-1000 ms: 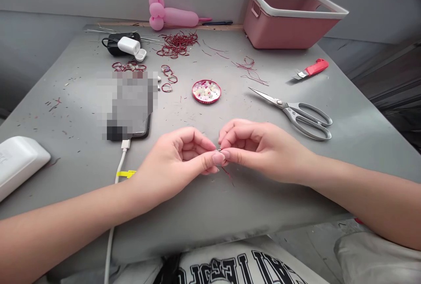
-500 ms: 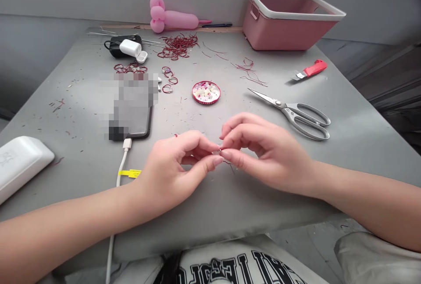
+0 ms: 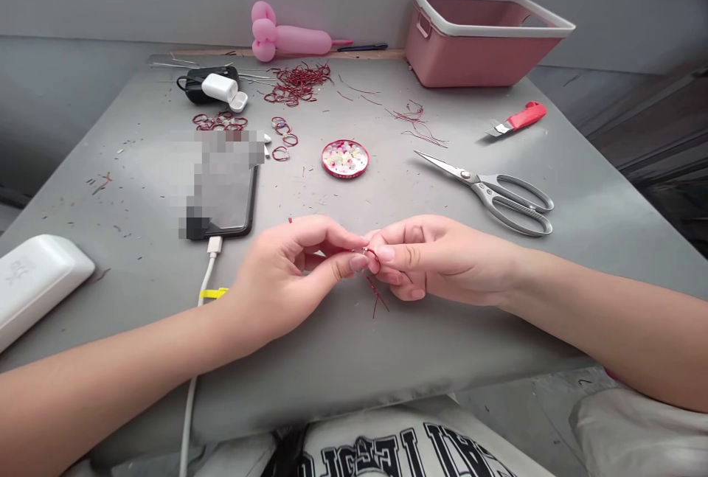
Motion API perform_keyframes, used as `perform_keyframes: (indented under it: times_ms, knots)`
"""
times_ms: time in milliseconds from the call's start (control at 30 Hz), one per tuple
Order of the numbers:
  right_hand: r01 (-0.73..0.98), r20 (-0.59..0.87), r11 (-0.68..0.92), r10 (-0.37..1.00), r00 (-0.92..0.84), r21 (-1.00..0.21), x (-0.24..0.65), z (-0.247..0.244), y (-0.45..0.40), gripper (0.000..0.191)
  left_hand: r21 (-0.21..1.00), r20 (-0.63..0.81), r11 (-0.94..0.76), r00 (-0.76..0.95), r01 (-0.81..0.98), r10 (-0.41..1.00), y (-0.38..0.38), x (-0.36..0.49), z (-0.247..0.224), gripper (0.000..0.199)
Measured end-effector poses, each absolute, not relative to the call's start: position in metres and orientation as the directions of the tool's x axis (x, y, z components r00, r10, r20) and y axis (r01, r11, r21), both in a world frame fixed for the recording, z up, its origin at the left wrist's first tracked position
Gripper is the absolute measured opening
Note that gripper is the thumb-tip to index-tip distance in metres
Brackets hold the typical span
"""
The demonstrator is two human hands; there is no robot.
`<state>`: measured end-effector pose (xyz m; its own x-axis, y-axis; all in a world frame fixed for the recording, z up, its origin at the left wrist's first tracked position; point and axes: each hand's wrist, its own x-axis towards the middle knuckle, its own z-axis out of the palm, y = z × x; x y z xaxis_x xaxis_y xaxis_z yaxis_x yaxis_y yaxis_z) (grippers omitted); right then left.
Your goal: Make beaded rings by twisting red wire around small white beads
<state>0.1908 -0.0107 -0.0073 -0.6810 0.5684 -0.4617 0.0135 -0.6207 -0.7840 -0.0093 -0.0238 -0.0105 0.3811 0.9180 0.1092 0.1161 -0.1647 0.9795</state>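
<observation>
Cord: red, thin, a small curve by my right thumb, loose tails hanging below; this cord [image 3: 375,291] is up between my hands, over the near-edge half of the worktop [image 3: 470,348].
Shiny bit: tiny shiny bit [image 3: 364,249] at my fingertips, by the cord; too small to tell what.
Left hand: my left hand [image 3: 296,270] pinches cord at the shiny bit, thumb against index finger, other fingers curled.
Right hand: my right hand [image 3: 436,259] pinches the cord's curve, thumb on top, fingers bent under.
Handling: probably near weightless, limp, bit springy; likely slides if pinched loosely. Shiny bit looks hard, easy to drop.
Hold: best at the cord right beside the shiny bit, fingertips only; tails look too floppy to steer by.
Beads: round, pale and pink, glassy or plastic-looking beads [image 3: 344,158] in a shallow red-rimmed lid [image 3: 345,176], mid-worktop.
Scissors: grey scissors [image 3: 482,188], pointed blades, ribbed loop handles, toward right edge.
Cutter: smooth red cutter [image 3: 523,119], blade out, nearer the far right corner.
Cord pile: tangled short red lengths, this cord pile [image 3: 299,82] near the far edge.
Rings: small beaded rings [image 3: 280,154], red cord, left of the lid.
Box: pink box [image 3: 470,60], rigid-looking, white rim, far right corner.
</observation>
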Motion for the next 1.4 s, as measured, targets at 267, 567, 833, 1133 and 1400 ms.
perform_keyframes:
  times_ms: [267, 567, 833, 1133, 1400]
  knots:
    - [0.042, -0.409, -0.540, 0.583, -0.702, -0.841, 0.194, -0.005, -0.013, 0.028, 0.982, 0.029, -0.108, 0.441, 0.154, 0.897, -0.023, -0.011, -0.007, 0.009]
    - [0.220, 0.264, 0.424, 0.815, -0.517, -0.878, 0.194, -0.015, -0.013, 0.014, 0.973, -0.230, 0.204, 0.450, 0.106, 0.863, -0.017, -0.015, -0.004, 0.009]
    - [0.458, 0.723, 0.871, 0.430, -0.540, -0.176, 0.192, -0.018, -0.016, 0.017, 0.864, -0.409, 0.503, 0.540, -0.030, 0.735, -0.017, -0.014, -0.009, 0.006]
    - [0.305, 0.628, 0.926, 0.374, -0.682, -0.220, 0.199, -0.014, -0.008, 0.028, 0.876, -0.423, 0.480, 0.565, 0.054, 0.708, -0.016, -0.013, -0.007, 0.011]
    - [0.197, 0.543, 0.980, 0.159, -0.825, 0.014, 0.206, -0.010, -0.003, 0.017, 0.857, -0.450, 0.494, 0.678, 0.146, 0.581, -0.016, -0.011, -0.004, 0.008]
